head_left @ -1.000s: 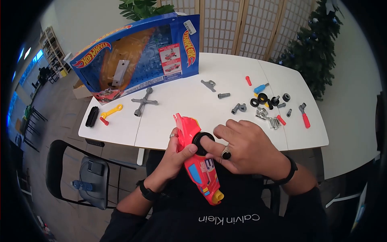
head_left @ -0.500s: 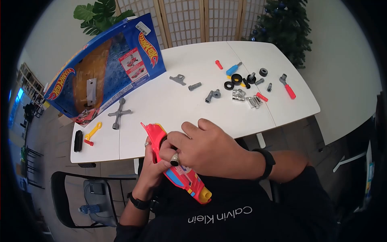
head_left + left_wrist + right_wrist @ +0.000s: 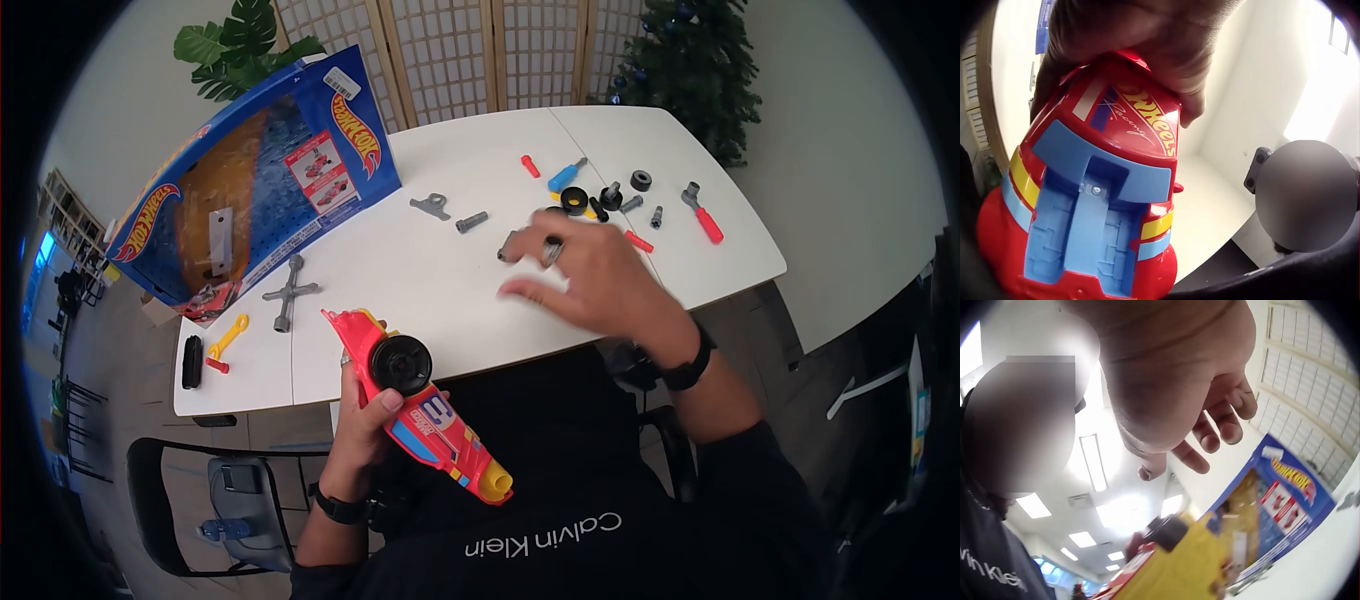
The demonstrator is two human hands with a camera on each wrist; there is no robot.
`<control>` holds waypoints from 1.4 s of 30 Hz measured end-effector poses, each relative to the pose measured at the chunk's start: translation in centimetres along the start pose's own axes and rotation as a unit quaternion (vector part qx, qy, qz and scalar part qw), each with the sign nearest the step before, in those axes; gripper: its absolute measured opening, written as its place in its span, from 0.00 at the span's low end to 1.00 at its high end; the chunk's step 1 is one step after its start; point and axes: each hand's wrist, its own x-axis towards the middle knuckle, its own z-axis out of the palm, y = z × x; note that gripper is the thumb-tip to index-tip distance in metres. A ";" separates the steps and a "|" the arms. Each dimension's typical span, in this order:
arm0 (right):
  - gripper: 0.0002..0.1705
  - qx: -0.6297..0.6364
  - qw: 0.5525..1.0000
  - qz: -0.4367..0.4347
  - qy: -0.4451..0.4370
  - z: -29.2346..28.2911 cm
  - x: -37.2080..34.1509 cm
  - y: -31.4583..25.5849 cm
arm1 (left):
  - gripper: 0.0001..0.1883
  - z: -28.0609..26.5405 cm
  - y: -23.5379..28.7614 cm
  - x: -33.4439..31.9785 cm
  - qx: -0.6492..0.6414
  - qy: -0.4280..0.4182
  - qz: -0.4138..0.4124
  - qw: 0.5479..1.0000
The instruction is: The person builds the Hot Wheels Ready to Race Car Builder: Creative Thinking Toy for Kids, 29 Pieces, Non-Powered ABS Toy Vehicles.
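Observation:
My left hand point(image 3: 362, 425) grips a red toy race car point(image 3: 437, 425) from its far side, thumb along the body, at the table's front edge. A black wheel point(image 3: 402, 363) sits on the car's upward side. The left wrist view shows the car's blue and red top point(image 3: 1094, 200) under the palm. Blurred, my right hand point(image 3: 610, 275) hovers over the table with its fingers spread and loosely bent, nothing between them. By its fingertips shows a grey bolt point(image 3: 507, 248); the hand covers the silver parts behind it.
Farther right lie black tires point(image 3: 574, 201), a blue screwdriver point(image 3: 568, 175) and a red-handled ratchet point(image 3: 705, 217). A grey bolt point(image 3: 472, 222) is mid-table. To the left are a cross wrench point(image 3: 290, 292), a yellow wrench point(image 3: 230, 337) and the upright Hot Wheels box point(image 3: 255, 190).
My right hand has left the car's wheel and moved right and forward over the table, uncovering the wheel. The left hand keeps holding the car. The head view has turned right.

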 end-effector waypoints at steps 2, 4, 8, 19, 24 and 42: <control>0.19 -0.094 0.991 0.091 0.000 -0.9 -0.5 3.9 | 0.57 -0.7 -0.3 0.4 -0.023 -0.001 0.014 1.000; 0.17 -0.177 0.973 0.146 0.026 -1.3 -1.9 7.1 | 0.57 -1.4 -0.3 0.6 -0.058 0.012 0.037 0.998; 0.18 -0.178 0.942 0.282 -0.021 -2.9 -4.0 9.2 | 0.58 -1.4 1.1 0.5 -0.120 0.012 0.053 0.991; 0.20 -0.161 0.947 0.270 -0.064 -2.4 -5.9 7.4 | 0.58 -0.9 0.4 -0.9 -0.048 -0.072 0.035 0.996; 0.19 -0.195 0.950 0.239 -0.049 -3.9 -3.8 7.6 | 0.68 0.3 4.6 -1.0 0.028 -0.145 -0.006 0.989; 0.69 0.532 0.799 0.000 -0.281 7.9 -4.0 -0.6 | 0.77 2.0 6.3 -0.8 0.016 -0.290 0.210 0.934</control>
